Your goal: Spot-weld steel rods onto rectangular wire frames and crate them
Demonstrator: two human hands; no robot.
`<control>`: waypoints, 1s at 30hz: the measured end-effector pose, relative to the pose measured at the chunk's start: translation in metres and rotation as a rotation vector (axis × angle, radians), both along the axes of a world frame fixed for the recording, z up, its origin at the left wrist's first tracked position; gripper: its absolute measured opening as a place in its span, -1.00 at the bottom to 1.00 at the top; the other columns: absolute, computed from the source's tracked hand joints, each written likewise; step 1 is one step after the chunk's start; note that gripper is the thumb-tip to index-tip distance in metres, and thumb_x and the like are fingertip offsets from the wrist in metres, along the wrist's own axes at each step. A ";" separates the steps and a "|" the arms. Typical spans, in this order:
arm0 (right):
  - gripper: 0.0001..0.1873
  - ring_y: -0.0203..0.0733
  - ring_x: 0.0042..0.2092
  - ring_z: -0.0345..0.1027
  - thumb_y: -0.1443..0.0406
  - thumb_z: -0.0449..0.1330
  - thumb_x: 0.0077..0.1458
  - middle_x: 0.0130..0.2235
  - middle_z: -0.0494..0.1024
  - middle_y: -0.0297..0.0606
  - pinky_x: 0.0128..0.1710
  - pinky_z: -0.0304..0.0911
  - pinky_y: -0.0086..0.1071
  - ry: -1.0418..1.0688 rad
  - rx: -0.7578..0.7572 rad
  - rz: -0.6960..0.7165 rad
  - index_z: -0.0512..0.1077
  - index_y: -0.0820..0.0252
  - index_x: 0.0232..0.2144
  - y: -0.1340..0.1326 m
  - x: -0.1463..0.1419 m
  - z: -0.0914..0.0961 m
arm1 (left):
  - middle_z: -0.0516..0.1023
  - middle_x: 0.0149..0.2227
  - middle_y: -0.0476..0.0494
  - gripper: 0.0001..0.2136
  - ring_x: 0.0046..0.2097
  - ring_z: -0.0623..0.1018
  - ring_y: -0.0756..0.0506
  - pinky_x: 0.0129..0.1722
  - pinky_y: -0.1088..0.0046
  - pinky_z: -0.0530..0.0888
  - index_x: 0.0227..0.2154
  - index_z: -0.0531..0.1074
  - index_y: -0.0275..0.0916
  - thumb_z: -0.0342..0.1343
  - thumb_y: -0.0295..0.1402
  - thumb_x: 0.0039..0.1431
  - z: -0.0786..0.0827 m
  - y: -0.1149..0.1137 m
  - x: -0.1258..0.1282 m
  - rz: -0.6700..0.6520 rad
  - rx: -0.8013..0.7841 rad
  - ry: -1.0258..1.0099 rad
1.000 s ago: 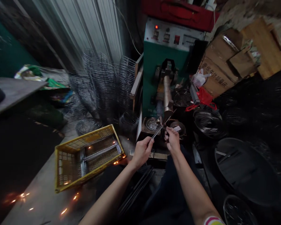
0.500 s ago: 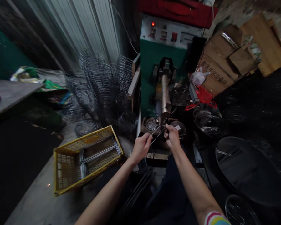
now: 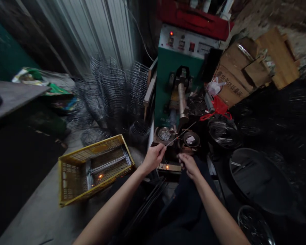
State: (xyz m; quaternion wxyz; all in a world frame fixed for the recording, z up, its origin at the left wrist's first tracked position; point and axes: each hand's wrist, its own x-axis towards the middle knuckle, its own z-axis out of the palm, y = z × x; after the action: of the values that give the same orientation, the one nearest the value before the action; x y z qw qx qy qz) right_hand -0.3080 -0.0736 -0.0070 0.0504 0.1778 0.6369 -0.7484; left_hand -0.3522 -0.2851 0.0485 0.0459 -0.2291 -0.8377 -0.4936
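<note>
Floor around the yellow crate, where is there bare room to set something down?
Bare concrete lies in front of and just left of the yellow crate. Crowded: wire racks behind the crate, small bowls at the machine by the left hand and its rod, and black pans at right.

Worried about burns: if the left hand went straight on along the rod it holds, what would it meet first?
The left hand would likely meet the welder's copper electrode, where its rod crosses; depth is unclear.
</note>
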 end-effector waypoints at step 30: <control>-0.49 0.08 0.05 0.43 0.03 0.00 0.13 0.00 0.55 -0.04 0.04 0.33 -0.19 0.249 0.996 1.005 0.53 0.18 -0.08 -0.028 0.118 -0.157 | 0.10 -0.68 0.19 -0.77 -0.77 -0.02 0.18 -0.78 0.67 -0.04 -0.35 0.35 -0.34 -0.14 -0.43 0.39 0.012 -0.258 0.114 0.777 1.688 -0.220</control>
State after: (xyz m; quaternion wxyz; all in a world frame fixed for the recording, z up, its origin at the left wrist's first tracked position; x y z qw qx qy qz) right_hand -0.1898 -0.1018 -0.1640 0.2287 -0.2216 0.9087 -0.2700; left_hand -0.2386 -0.5433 0.0609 0.2793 0.2242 -0.2196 -0.9075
